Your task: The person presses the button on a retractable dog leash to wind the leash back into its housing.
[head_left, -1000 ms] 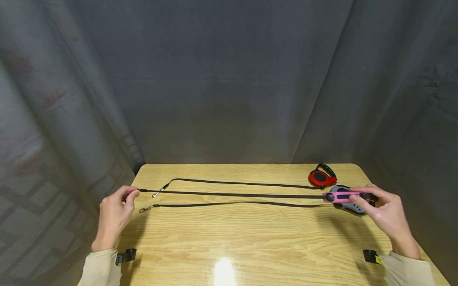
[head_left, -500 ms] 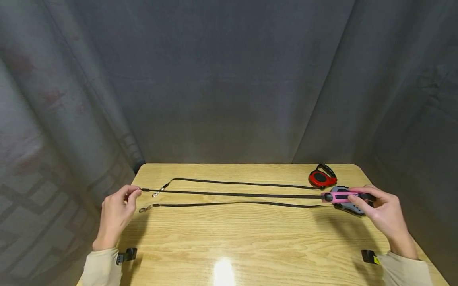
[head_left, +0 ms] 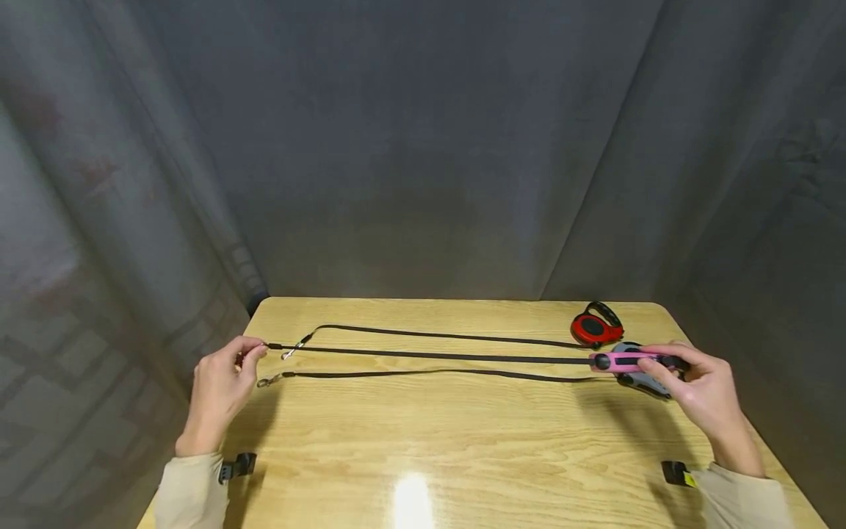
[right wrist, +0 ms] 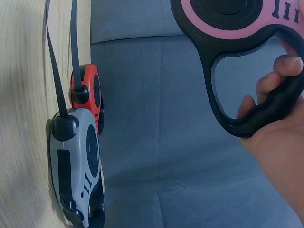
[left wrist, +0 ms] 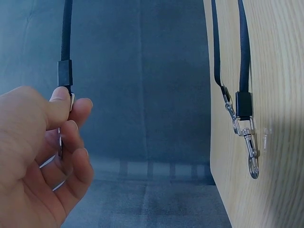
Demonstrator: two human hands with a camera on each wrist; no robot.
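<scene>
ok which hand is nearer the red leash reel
Right: the right hand, gripping the pink reel, is close to the red reel but apart from it; the left hand holds the strap's end, far off to the left.

The person wears a pale beige top, of which only the lower sleeves show. The left sleeve (head_left: 192, 492) is plain, with soft creases, and ends in a straight edge near the wrist. The right sleeve (head_left: 743, 499) matches it in colour and looks lightly wrinkled. Beyond the cuffs, the left hand (head_left: 223, 382) and right hand (head_left: 703, 393) are bare. A dark strap (head_left: 228, 472) with small marks joins a stubby black block (head_left: 246, 463) at the left wrist; a similar right block (head_left: 674, 472) bears a bright yellow patch (head_left: 690, 480).
</scene>
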